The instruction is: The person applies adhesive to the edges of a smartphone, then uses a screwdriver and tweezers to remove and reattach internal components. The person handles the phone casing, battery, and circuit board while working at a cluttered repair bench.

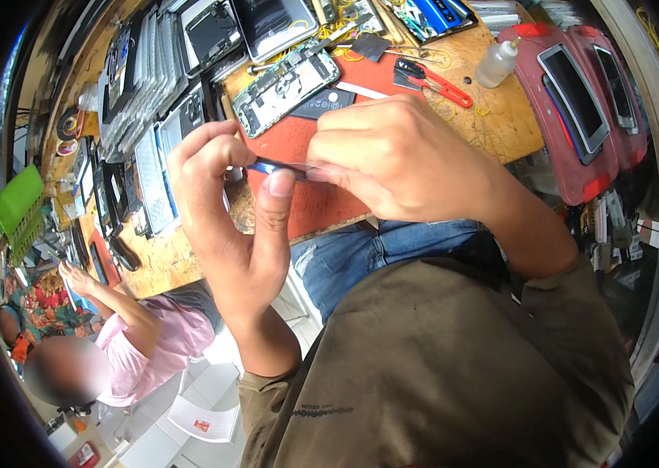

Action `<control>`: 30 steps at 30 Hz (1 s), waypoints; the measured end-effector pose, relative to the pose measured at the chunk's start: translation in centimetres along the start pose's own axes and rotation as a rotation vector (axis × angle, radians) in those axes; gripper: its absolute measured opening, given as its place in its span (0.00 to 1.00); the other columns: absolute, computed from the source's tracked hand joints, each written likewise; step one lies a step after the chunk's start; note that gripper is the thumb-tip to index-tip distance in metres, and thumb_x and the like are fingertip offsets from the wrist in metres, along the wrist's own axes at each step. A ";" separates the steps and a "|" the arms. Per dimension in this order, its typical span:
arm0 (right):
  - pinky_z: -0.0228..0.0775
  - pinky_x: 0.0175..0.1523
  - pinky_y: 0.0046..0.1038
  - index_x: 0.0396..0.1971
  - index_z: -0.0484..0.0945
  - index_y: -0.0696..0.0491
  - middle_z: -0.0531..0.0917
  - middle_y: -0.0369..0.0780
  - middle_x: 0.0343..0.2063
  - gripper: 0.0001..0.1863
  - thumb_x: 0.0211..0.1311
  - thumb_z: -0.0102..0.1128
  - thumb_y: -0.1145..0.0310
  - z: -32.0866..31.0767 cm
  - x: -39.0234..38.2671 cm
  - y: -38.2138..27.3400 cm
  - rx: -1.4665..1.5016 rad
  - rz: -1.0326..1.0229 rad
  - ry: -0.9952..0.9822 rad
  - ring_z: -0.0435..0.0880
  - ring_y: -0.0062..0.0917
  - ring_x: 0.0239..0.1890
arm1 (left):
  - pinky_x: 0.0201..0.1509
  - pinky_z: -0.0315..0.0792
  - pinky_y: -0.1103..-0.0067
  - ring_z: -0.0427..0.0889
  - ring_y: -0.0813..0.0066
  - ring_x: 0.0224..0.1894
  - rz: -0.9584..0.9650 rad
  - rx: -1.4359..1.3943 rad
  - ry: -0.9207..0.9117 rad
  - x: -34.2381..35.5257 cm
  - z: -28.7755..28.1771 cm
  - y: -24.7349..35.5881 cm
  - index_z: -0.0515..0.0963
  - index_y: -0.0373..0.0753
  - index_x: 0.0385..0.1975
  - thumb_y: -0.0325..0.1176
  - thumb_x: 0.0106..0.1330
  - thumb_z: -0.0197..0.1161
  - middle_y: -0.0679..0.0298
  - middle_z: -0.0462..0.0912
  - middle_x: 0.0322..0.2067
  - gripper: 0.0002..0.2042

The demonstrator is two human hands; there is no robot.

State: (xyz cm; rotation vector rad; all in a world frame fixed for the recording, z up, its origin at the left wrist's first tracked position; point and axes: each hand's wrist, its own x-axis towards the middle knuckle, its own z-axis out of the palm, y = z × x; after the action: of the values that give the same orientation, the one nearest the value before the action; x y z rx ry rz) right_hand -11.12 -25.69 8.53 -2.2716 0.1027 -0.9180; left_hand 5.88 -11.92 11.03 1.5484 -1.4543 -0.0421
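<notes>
Above the red mat [271, 152], my two hands meet at a small, thin, dark piece with a shiny blue face [267, 166]. My left hand [228, 195] pinches it between thumb and fingers. The fingers of my right hand [403, 160] are closed at its other end, where a thin clear strip [312, 166] shows; its fingertips are partly hidden, so I cannot tell exactly what they grip. Just beyond my hands lies an opened phone or tablet body [286, 87] with bare inner parts. A flat black piece [323, 104] lies beside it, partly behind my right hand.
A red-handled tool [448, 87] and a clear squeeze bottle [497, 65] are at the right of the wooden bench. Red cases [532, 101] with screens stand further right. Stacked trays [146, 82] fill the left. A co-worker in pink [158, 331] sits at lower left.
</notes>
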 end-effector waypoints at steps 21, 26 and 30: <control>0.73 0.33 0.40 0.28 0.77 0.57 0.79 0.42 0.27 0.08 0.58 0.71 0.75 -0.2 -0.4 -1.2 -0.166 -0.042 -0.004 0.83 0.40 0.28 | 0.53 0.71 0.70 0.78 0.58 0.54 0.034 0.043 0.010 -0.4 0.2 0.5 0.76 0.34 0.48 0.32 0.67 0.72 0.48 0.78 0.52 0.16; 0.72 0.31 0.40 0.28 0.77 0.56 0.77 0.40 0.26 0.08 0.59 0.70 0.74 -0.7 -0.2 -2.3 -0.170 -0.021 -0.002 0.82 0.38 0.26 | 0.55 0.72 0.70 0.78 0.58 0.56 0.036 0.012 0.037 -0.9 0.1 0.3 0.75 0.33 0.48 0.33 0.68 0.72 0.47 0.77 0.54 0.16; 0.72 0.31 0.40 0.27 0.75 0.55 0.77 0.40 0.25 0.09 0.57 0.70 0.74 -1.2 0.0 -3.0 -0.263 0.018 -0.109 0.82 0.38 0.27 | 0.55 0.72 0.71 0.78 0.59 0.56 0.013 -0.003 0.039 -1.0 0.2 0.2 0.75 0.34 0.48 0.35 0.69 0.72 0.47 0.77 0.55 0.16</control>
State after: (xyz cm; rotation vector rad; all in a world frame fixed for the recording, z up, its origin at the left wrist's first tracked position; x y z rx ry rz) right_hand -12.37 -24.01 11.00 -2.5541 0.2062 -0.8088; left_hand 5.31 -11.21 10.44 1.5296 -1.4331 -0.0068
